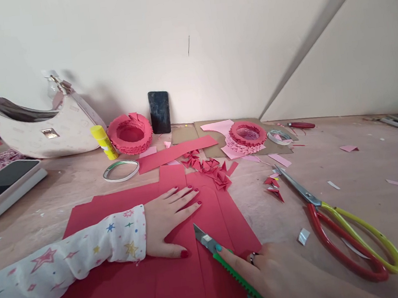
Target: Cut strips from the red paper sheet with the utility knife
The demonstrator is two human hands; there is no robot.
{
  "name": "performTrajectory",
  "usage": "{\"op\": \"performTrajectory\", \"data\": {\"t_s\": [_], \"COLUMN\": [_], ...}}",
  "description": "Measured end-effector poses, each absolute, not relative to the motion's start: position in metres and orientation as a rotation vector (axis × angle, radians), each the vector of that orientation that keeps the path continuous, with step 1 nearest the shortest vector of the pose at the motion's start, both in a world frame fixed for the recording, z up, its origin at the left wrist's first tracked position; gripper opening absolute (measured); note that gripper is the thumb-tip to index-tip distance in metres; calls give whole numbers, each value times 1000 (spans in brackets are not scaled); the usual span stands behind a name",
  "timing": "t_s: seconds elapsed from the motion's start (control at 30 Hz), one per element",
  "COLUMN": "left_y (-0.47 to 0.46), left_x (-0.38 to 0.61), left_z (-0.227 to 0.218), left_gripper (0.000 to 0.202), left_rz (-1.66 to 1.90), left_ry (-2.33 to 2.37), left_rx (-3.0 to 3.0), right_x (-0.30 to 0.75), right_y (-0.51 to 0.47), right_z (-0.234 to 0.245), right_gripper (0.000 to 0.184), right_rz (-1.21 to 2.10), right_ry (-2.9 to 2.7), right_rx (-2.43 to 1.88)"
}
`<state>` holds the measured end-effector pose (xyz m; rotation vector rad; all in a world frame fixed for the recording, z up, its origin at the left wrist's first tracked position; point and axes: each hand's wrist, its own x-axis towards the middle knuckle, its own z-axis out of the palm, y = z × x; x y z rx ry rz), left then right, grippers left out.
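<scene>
My left hand [167, 220] lies flat with fingers stretched out on a large red paper sheet [129, 293], pressing it onto the table. My right hand [291, 280] grips a green utility knife [232, 270], index finger along its back. The blade tip [199, 231] touches the red sheet just right of my left thumb, along a fold or cut line. A long red strip [176, 153] and a pile of small folded red paper triangles [210, 167] lie beyond the sheet.
Large red-and-yellow scissors [339, 228] lie at the right. Further back are a tape ring [121, 170], a glue stick [104, 142], two red paper rings [130, 134] [247, 134], a phone [159, 111], a white handbag [40, 125] and a tablet [0, 185].
</scene>
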<state>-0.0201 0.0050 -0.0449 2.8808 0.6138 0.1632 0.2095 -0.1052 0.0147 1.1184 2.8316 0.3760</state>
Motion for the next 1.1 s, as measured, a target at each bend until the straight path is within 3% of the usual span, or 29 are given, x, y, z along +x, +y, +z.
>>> {"op": "performTrajectory", "data": {"t_s": [0.43,1.1], "left_y": [0,0], "left_x": [-18,-20], "left_z": [-42,-36], "left_gripper": [87,88], "left_rz": [132,69], "left_ry": [492,503], "left_rx": [2835,2826], "right_x": [215,214], "right_y": [-95,-101], "right_z": [-10,10], "right_gripper": [48,49], "right_rz": [295,343], "right_ry": [2940,2771], "right_rx": [966,1160]}}
